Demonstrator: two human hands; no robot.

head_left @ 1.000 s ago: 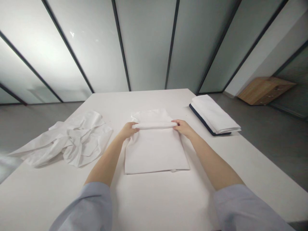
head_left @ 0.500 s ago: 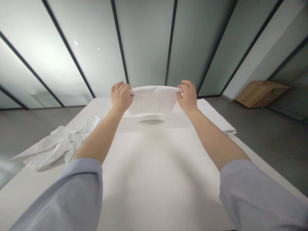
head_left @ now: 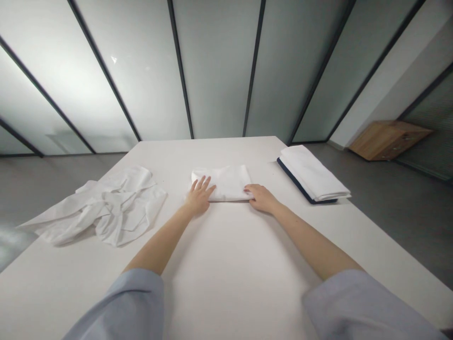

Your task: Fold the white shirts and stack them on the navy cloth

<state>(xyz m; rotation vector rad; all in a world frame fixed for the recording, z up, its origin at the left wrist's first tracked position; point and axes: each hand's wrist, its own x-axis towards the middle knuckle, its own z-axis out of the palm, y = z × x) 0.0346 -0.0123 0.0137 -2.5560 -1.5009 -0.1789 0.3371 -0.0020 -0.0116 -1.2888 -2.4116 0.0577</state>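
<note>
1. We find a folded white cloth (head_left: 228,183) lying on the pale tabletop (head_left: 226,153), centre-far.
2. Our left hand (head_left: 198,198) rests its spread fingers on it; our right hand (head_left: 261,198) touches its edge, fingers together; neither clamps.
3. Risk: uneven pressure could slide the layers apart.

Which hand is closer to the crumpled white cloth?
Left. The left hand touches the folded white cloth, on the side facing the crumpled white cloth; the right hand is at the folded cloth's far end.
</note>
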